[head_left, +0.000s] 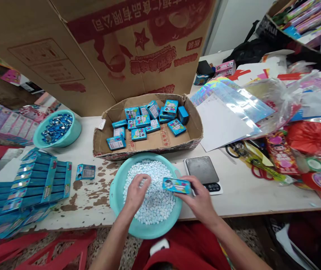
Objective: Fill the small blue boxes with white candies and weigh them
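A turquoise basin (115, 210) full of small pale blue and white pellets (154, 208) stands at the table's front edge. Over its left half is my left hand (135, 192), fingers curled in towards the thumb; whatever they pinch is hidden. My right hand (201, 200) grips a small blue box (181, 185) by its right end, above the basin's right rim. At the box's left end is a round opening with something pale and shiny in it. Just behind my right hand lies a digital scale (202, 169), partly covered by it.
Behind the basin, a low cardboard tray (154, 140) holds several blue boxes. Stacked blue boxes (28, 183), a single blue box (85, 171) and a bowl of shiny blue pieces (77, 129) are at left. Shiny sheets (224, 116), scissors (257, 172) and packaging crowd the right. A large carton (138, 56) stands behind.
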Demonstrator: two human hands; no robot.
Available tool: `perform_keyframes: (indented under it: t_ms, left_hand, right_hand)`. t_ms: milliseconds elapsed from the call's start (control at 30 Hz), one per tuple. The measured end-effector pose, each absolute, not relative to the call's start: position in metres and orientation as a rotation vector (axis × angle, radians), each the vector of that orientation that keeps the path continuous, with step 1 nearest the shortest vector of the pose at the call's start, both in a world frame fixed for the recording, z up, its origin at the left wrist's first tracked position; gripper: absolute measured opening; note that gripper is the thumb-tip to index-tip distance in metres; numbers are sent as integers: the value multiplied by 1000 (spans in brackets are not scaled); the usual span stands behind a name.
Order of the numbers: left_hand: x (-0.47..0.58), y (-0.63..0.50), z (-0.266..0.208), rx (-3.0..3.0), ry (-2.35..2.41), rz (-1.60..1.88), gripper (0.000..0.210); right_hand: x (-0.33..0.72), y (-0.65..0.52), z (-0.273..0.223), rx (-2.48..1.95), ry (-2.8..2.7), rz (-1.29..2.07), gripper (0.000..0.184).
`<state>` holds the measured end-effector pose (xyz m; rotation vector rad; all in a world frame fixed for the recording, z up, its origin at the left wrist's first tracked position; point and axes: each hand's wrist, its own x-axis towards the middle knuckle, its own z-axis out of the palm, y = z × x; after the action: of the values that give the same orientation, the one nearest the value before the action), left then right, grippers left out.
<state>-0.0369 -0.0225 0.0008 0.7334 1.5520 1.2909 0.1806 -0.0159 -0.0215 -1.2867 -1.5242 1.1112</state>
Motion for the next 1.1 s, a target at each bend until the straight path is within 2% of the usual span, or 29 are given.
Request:
perform_keyframes:
  t_ms: [200, 267, 333, 367, 500, 633, 700, 733, 800, 867, 900, 1000, 1100]
  left_hand:
    - [-140, 49, 16, 1279, 2005, 980, 32]
    - [-176, 99, 10, 1654, 2217, 490, 38]
    - [-202, 143, -3, 1787, 2252, -31, 48]
    - [-209, 159, -10, 1792, 2236, -151, 53]
    - [-217, 180, -39, 1753, 2223, -320, 56]
    - [-220, 169, -45, 1741, 2205, -359, 52]
    - [-220, 166, -38, 1695, 2212, -275, 50]
    - [-218, 164, -31, 1638, 2261, -105, 49]
    - [-206, 157, -16, 1409, 2307, 511, 45]
    - [-185, 141, 1, 1049, 2065, 1139, 38]
    - [-170, 130, 9, 871, 1863, 1293, 33]
    - [-124, 87, 24, 389, 1406, 1252, 23]
    - [-87, 44, 28, 108, 1239, 1204, 19]
  right_hand:
    - [265, -3, -55, -1615, -1130, 770, 48]
    - [281, 6, -75, -1654, -1087, 704, 51]
    - [288, 16, -94, -1679, -1063, 685, 52]
    - [288, 19, -101, -1692, -1060, 688, 52]
    - [283, 25, -115, -1686, -1172, 601, 57]
    - [282, 13, -101, -1642, -1358, 214, 72]
    - [280, 2, -87, -1638, -1407, 87, 71]
    - [277, -3, -80, -1631, -1428, 47, 69]
    - [266, -13, -68, -1590, -1491, 27, 66]
    - [249, -21, -58, -1515, -1567, 78, 62]
    - [238, -23, -55, -1470, -1606, 121, 60]
    - [203, -24, -45, -1325, -1729, 278, 58]
    - [174, -17, -33, -1190, -1823, 416, 62]
